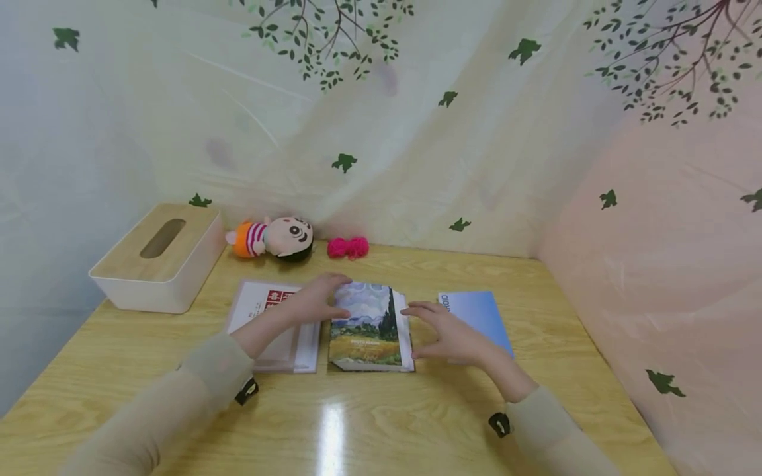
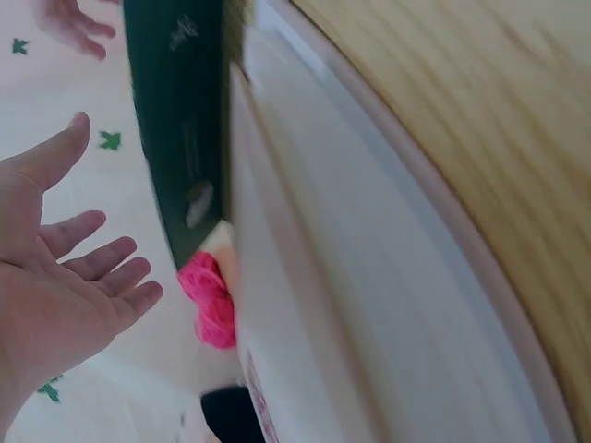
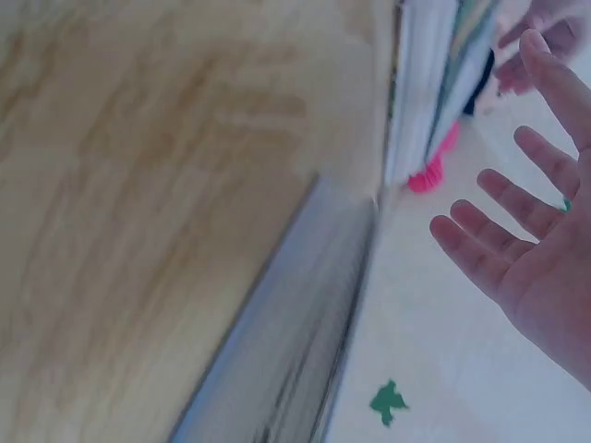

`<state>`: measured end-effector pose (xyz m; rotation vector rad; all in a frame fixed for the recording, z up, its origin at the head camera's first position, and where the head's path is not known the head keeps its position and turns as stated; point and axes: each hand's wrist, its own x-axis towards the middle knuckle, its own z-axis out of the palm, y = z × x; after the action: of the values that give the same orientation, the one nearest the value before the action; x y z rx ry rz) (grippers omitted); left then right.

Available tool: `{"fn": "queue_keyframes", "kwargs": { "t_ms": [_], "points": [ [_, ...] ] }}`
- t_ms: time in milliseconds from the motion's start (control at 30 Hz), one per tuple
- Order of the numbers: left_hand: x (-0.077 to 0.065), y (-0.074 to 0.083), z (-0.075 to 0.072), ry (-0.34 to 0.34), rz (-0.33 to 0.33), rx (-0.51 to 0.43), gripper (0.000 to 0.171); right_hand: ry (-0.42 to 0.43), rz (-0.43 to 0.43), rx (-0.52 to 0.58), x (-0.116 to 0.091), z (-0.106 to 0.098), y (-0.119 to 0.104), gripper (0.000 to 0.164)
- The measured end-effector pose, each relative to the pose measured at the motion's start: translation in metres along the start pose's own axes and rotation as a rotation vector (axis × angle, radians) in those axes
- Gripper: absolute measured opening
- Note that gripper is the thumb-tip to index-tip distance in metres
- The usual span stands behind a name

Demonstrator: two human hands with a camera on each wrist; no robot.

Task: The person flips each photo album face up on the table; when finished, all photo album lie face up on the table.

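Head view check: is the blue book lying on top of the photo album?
No, the blue book lies on the table, to the right of the photo album.

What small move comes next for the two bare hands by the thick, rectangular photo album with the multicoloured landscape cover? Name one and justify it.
Probably lower the left hand and right hand onto opposite sides of the photo album: in the head view they flank it with fingers spread, while the wrist views show a gap, so neither seems to grip it yet.
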<state>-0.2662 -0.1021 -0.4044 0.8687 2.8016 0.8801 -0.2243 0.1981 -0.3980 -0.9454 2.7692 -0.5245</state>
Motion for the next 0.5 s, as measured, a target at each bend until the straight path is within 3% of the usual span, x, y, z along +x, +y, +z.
{"fn": "queue_keyframes", "kwargs": {
  "t_ms": [233, 500],
  "points": [
    [0.005, 0.027, 0.011, 0.032, 0.033, -0.037, 0.072, 0.144, -0.030, 0.027, -0.012, -0.017, 0.012, 0.074],
    [0.015, 0.057, 0.024, -0.006, 0.046, -0.078, 0.076, 0.214, -0.002, 0.086, -0.022, -0.031, 0.037, 0.073]
  ]
}}
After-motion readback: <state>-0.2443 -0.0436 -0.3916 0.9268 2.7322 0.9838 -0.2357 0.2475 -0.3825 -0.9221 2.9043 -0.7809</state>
